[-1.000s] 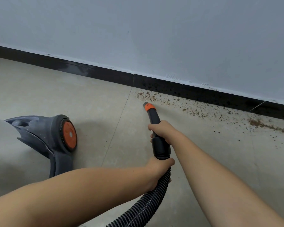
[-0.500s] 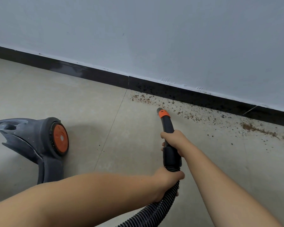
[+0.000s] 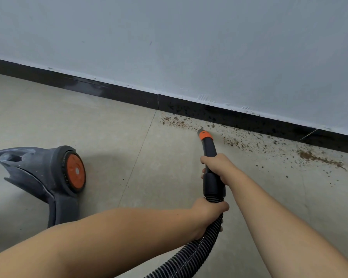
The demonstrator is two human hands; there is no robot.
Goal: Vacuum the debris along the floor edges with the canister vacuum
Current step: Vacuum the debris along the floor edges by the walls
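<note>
Down low and nearest of all, two bare arms reach forward over the pale floor (image 3: 109, 137). A black bumpy hose (image 3: 191, 255) comes up from the bottom edge. The left hand (image 3: 208, 212) has its fingers curled tight around the hose, right where the hose joins the hard black nozzle pipe (image 3: 211, 183). A little farther on, the right hand (image 3: 217, 165) is wrapped around the middle of that pipe, gripping it from the right side. The pipe points away toward the wall and ends in an orange tip (image 3: 204, 135). The tip is down at the floor, right in the strip of brown crumbs (image 3: 239, 142), near the floor's far edge. Off to the left, well apart from the hands, the grey canister vacuum (image 3: 38, 177) sits on the floor with its orange wheel (image 3: 75, 172) facing the hose. The crumbs lie in a long band along the far edge of the floor. They start just right of a thin tile line (image 3: 137, 159) and run on to the right, with a thicker brown smear (image 3: 317, 157) by the right side. Behind them is a black baseboard (image 3: 109, 93), with dark specks on it where the crumbs are. Above that is a plain pale wall (image 3: 189, 47).
</note>
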